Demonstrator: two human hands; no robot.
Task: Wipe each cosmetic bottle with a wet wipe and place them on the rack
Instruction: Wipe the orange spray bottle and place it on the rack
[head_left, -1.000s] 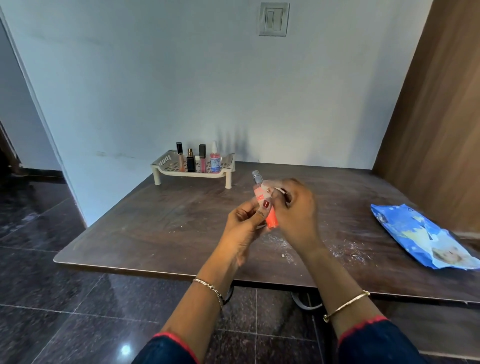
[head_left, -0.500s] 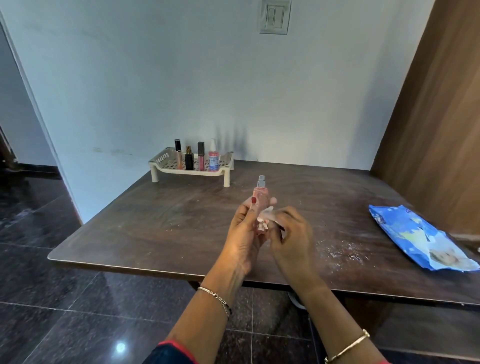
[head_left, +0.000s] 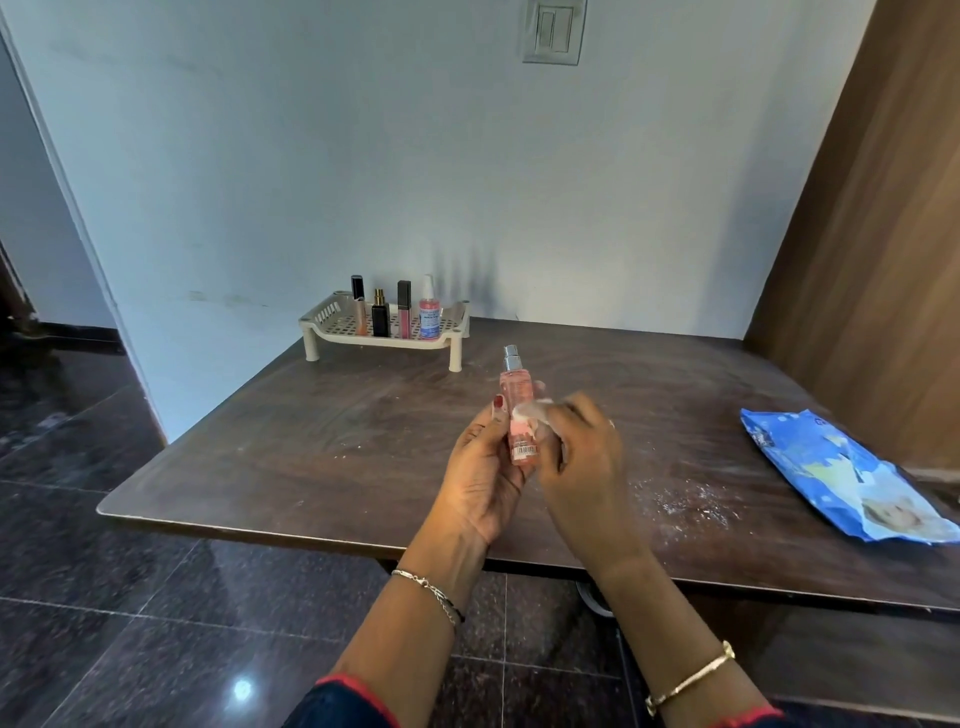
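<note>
We see a clear pink bottle (head_left: 515, 391) with a silver cap, a white wipe (head_left: 531, 413), a cream perforated rack (head_left: 323, 314), a dark brown wood-grain table (head_left: 291, 447), and a blue pack (head_left: 831, 467), printed perhaps with white and yellow.

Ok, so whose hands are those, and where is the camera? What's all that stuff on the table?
No machine here: those are a person's own bare hands. The camera sits on their head, looking forward and down, so you see what they see. The left grip holds a pink bottle upright, and the right grip presses a wet wipe against it. On the brown table a cream rack stands by the wall with four small bottles upright on it. A blue wipes pack lies on the right.
</note>
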